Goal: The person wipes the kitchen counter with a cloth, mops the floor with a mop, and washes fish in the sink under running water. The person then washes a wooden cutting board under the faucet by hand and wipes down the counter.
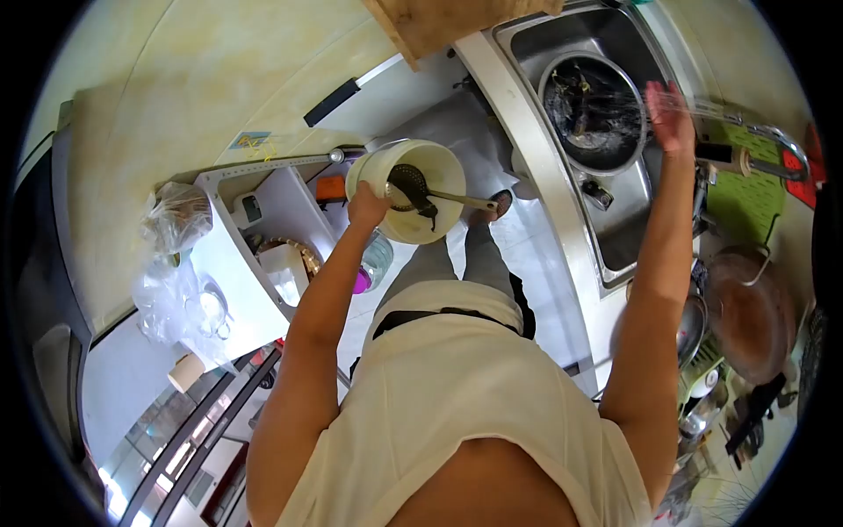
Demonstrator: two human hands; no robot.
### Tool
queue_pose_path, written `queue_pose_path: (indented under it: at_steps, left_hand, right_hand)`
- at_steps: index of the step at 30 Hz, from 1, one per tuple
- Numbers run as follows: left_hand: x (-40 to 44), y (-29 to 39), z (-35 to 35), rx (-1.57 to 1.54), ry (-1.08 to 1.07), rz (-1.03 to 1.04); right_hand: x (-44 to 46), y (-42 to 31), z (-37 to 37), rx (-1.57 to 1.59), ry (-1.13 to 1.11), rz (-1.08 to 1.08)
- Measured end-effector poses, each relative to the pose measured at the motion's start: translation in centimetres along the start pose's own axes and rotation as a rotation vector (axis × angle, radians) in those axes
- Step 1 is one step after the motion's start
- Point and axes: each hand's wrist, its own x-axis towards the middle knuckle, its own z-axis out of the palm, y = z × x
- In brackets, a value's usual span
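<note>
My left hand (pixel 367 207) grips the rim of a white plastic bucket (pixel 369 167), held above the floor or resting low; I cannot tell which. Across the bucket lies a skimmer (pixel 475 201) with a perforated bowl, its handle pointing right. A dark, long, curved piece, perhaps an eggplant (pixel 413 189), lies over the perforated bowl. My right hand (pixel 670 119) is open, fingers stretched, in the spray of the running faucet (pixel 773 132). Beside it in the sink, a round metal basin (pixel 571 162) holds water and several dark, glossy pieces (pixel 584 101).
The steel sink (pixel 615 250) has a small dark object (pixel 597 193) near its drain. A wooden board (pixel 457 22) and a cleaver (pixel 332 102) are at the back. A white shelf unit (pixel 237 299) with plastic bags (pixel 171 299) stands left. A green mat (pixel 746 184) lies right.
</note>
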Motion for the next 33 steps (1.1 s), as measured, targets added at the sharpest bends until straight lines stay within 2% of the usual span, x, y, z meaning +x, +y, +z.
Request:
queue_pose_path:
  at_steps: [1, 3, 4, 5, 7, 9, 11, 13, 15, 17, 19, 21, 22, 25, 27, 29, 31, 32, 33]
  left_hand:
    - [0.5, -0.5, 0.2, -0.008, 0.004, -0.003]
    - [1.7, -1.6, 0.6, -0.018, 0.008, -0.003]
    - [2.4, -1.9, 0.8, 0.011, 0.021, -0.019]
    - [3.1, -2.2, 1.1, -0.003, 0.021, -0.004]
    - [4.3, -3.4, 1.7, -0.034, 0.023, 0.018]
    - [7.7, -6.8, 5.0, -0.14, 0.061, 0.071]
    - [9.2, -8.3, 6.8, -0.231, 0.102, 0.122]
    - [8.5, -7.9, 6.2, -0.243, 0.088, 0.072]
    - [8.0, -7.4, 6.3, -0.199, 0.105, 0.12]
    - [7.5, -7.6, 6.8, -0.273, 0.11, 0.139]
    - [6.7, -8.0, 7.2, -0.321, 0.045, 0.128]
    - [5.4, -8.2, 7.2, -0.339, -0.083, 0.095]
    - [3.9, -7.9, 7.2, -0.443, -0.103, 0.096]
    - [-0.6, -8.6, 8.7, -0.687, -0.111, 0.098]
    - [-3.3, -10.1, 10.3, -0.757, -0.057, 0.11]
    - [-10.4, -8.5, 9.1, -0.8, -0.045, 0.065]
    - [-12.4, -10.7, 11.6, -0.803, -0.01, 0.048]
    - [-14.4, -11.1, 12.0, -0.923, -0.046, 0.051]
    - [-13.8, -13.3, 14.1, -0.853, -0.057, 0.047]
  right_hand:
    - [-1.4, 0.4, 0.6, -0.187, 0.067, 0.024]
    - [-4.6, 1.7, 2.1, -0.764, 0.276, -0.008]
    - [-4.2, 2.5, -0.3, -1.01, 0.109, -0.065]
    - [-4.3, 4.0, -2.5, -1.043, 0.126, -0.118]
    - [-6.7, 5.5, -3.1, -1.836, 0.241, -0.36]
    - [-12.0, 7.1, 0.5, -2.012, 0.349, -0.233]
    - [-14.7, 9.4, -0.8, -2.242, 0.383, -0.264]
    - [-17.4, 10.0, -0.7, -2.126, 0.276, 0.011]
    - [-20.2, 11.8, -1.7, -2.266, 0.485, -0.324]
    - [-22.8, 12.3, -2.4, -2.304, 0.416, -0.38]
    - [-25.7, 12.1, -0.6, -2.244, 0.336, -0.092]
    - [-27.8, 13.0, -2.0, -2.21, 0.365, -0.37]
    - [-29.2, 13.1, -1.8, -2.143, 0.373, -0.426]
    - [-33.2, 13.8, -2.2, -1.955, 0.337, -0.375]
    - [-35.9, 14.2, -3.4, -1.927, 0.311, -0.49]
    - [-39.1, 14.7, -4.3, -1.902, 0.279, -0.594]
    - [-42.7, 14.4, -4.8, -1.804, 0.239, -0.641]
    - [-44.5, 14.6, -5.2, -1.796, 0.222, -0.663]
    - [-46.0, 14.7, -5.8, -1.786, 0.206, -0.687]
